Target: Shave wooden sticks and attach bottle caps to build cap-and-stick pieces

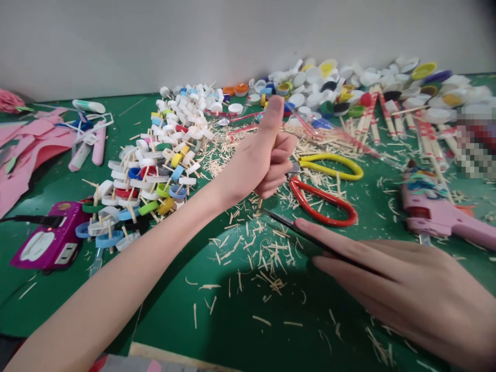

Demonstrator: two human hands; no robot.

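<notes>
Stick [260, 204] sits mid-view, clenched in my left hand [267, 160]; from four o'clock my right hand [411, 289] grips a slim blade [285, 221]. Scissors [320, 191] crowd three, a wall [232, 46] bounds twelve, green tabletop [174, 310] spreads toward six.

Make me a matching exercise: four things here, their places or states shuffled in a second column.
1. Magenta boxy plastic adapter
2. Pink plastic glue gun
3. Metal scissors, yellow and red handles
4. Right hand

A. Handles spread apart
B. Holding slim dark tool
C. Left side, black plug inserted
D. On green table, right picture edge

Pairs: 1-C; 2-D; 3-A; 4-B
</notes>
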